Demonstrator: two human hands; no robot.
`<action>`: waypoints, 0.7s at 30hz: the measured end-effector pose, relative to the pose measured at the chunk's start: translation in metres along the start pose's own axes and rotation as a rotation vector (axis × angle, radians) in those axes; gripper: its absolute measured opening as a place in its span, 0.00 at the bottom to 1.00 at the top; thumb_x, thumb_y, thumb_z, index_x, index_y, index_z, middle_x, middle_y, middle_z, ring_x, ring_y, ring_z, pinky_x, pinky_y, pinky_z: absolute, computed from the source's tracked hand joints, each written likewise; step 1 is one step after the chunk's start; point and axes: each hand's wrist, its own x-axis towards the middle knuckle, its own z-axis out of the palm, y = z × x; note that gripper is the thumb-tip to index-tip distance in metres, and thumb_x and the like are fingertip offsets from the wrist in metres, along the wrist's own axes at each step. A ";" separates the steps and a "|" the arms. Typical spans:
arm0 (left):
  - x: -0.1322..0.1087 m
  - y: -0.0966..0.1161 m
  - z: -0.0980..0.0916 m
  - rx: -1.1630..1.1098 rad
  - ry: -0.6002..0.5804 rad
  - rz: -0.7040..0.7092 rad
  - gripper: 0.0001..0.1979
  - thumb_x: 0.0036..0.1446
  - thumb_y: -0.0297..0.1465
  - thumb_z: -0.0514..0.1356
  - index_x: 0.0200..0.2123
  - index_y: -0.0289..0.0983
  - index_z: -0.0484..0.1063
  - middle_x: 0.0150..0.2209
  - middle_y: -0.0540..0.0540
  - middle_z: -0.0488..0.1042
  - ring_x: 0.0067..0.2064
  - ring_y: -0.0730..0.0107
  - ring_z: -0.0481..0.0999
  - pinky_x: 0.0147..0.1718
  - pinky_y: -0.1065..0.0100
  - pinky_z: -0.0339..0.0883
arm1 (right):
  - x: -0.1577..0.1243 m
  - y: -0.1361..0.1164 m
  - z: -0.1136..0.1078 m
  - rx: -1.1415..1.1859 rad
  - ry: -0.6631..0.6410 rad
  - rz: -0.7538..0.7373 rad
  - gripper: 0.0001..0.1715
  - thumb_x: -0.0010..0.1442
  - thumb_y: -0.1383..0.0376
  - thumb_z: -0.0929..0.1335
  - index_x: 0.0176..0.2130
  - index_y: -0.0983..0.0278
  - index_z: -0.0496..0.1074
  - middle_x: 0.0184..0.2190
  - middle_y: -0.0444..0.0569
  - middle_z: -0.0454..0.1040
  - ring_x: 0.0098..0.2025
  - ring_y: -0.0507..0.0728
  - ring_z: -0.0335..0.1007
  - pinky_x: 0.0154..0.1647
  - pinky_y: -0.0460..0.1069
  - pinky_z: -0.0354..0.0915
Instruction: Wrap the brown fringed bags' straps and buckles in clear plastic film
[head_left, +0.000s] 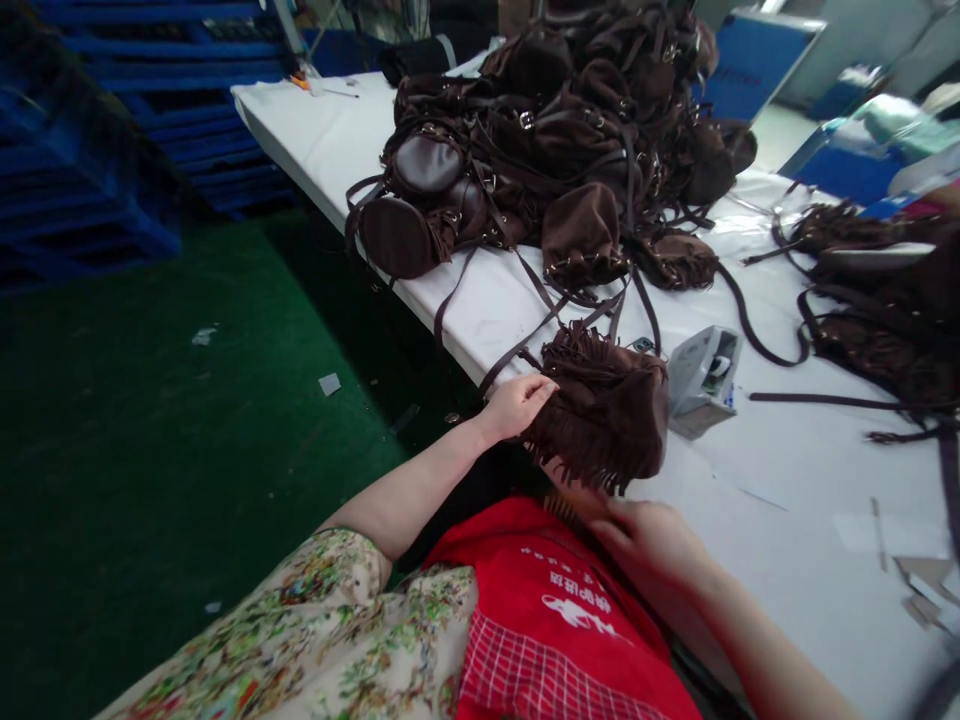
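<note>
A dark brown fringed bag (611,405) lies at the near edge of the white table, its fringe hanging toward me. My left hand (519,405) is closed on the bag's left side, fingertips pinched at the fringe. Just below the bag, my right hand (649,535) is wrapped round the handle of a brush (559,505), whose pale bristles show in front of my red apron. The brush is partly hidden by the hand and slightly blurred.
A large pile of brown bags (555,130) covers the far part of the white table (750,500). An open grey box (703,385) stands right of the fringed bag. More bags (885,310) lie at the right. Blue pallets (187,100) stand beyond the green floor.
</note>
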 end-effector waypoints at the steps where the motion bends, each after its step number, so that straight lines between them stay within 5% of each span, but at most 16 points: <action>1: 0.007 0.002 -0.001 0.018 0.009 0.019 0.16 0.64 0.38 0.51 0.41 0.36 0.75 0.43 0.44 0.76 0.46 0.65 0.74 0.48 0.67 0.66 | -0.004 0.001 -0.001 0.027 -0.032 -0.054 0.19 0.62 0.54 0.61 0.31 0.60 0.74 0.29 0.49 0.78 0.30 0.58 0.72 0.31 0.50 0.59; 3: 0.023 0.011 -0.002 0.067 0.026 0.067 0.15 0.63 0.38 0.52 0.43 0.37 0.74 0.45 0.43 0.75 0.48 0.65 0.73 0.49 0.66 0.66 | -0.010 0.003 -0.009 0.109 -0.008 -0.087 0.18 0.62 0.54 0.61 0.29 0.60 0.72 0.27 0.47 0.77 0.29 0.57 0.72 0.30 0.49 0.61; 6: 0.049 0.030 0.004 0.198 -0.022 0.150 0.19 0.58 0.41 0.57 0.47 0.35 0.71 0.50 0.40 0.72 0.52 0.61 0.70 0.54 0.63 0.62 | -0.006 0.009 -0.039 0.219 0.300 0.009 0.19 0.62 0.50 0.61 0.30 0.60 0.69 0.25 0.46 0.75 0.28 0.57 0.70 0.29 0.49 0.62; 9: 0.069 0.048 0.025 0.374 -0.222 0.210 0.39 0.46 0.44 0.66 0.58 0.32 0.62 0.60 0.33 0.60 0.61 0.50 0.60 0.60 0.57 0.54 | 0.014 0.017 -0.075 0.186 0.682 0.166 0.20 0.57 0.47 0.64 0.36 0.61 0.68 0.27 0.48 0.74 0.28 0.57 0.69 0.28 0.49 0.62; 11: 0.079 0.055 0.043 0.489 -0.350 0.200 0.49 0.41 0.40 0.68 0.64 0.32 0.52 0.65 0.31 0.50 0.65 0.45 0.52 0.62 0.53 0.51 | 0.032 0.019 -0.091 0.130 0.806 0.234 0.26 0.53 0.45 0.66 0.40 0.63 0.67 0.32 0.51 0.75 0.31 0.59 0.71 0.30 0.50 0.63; 13: 0.088 0.058 0.056 0.579 -0.418 0.157 0.44 0.45 0.34 0.65 0.64 0.33 0.53 0.66 0.32 0.50 0.65 0.45 0.52 0.60 0.52 0.52 | 0.050 0.020 -0.098 0.099 0.813 0.256 0.31 0.49 0.44 0.68 0.43 0.64 0.66 0.38 0.55 0.75 0.37 0.62 0.72 0.33 0.52 0.65; 15: 0.098 0.057 0.059 0.637 -0.446 0.113 0.29 0.50 0.29 0.60 0.57 0.33 0.64 0.61 0.33 0.61 0.61 0.49 0.61 0.57 0.54 0.58 | 0.062 0.020 -0.096 0.100 0.775 0.294 0.32 0.48 0.45 0.69 0.42 0.66 0.67 0.37 0.57 0.75 0.38 0.65 0.73 0.33 0.53 0.66; 17: 0.105 0.055 0.050 0.664 -0.449 0.081 0.18 0.54 0.26 0.56 0.48 0.33 0.72 0.51 0.34 0.72 0.54 0.51 0.70 0.51 0.57 0.63 | 0.067 0.022 -0.088 0.144 0.761 0.333 0.27 0.49 0.47 0.67 0.38 0.65 0.68 0.32 0.56 0.76 0.35 0.65 0.73 0.31 0.53 0.66; 21: 0.095 0.056 0.023 0.652 -0.465 0.074 0.14 0.59 0.29 0.52 0.44 0.39 0.74 0.45 0.40 0.77 0.46 0.55 0.76 0.44 0.61 0.67 | 0.062 0.034 -0.061 0.327 0.833 0.318 0.20 0.52 0.49 0.66 0.33 0.64 0.69 0.27 0.54 0.76 0.31 0.63 0.73 0.29 0.53 0.66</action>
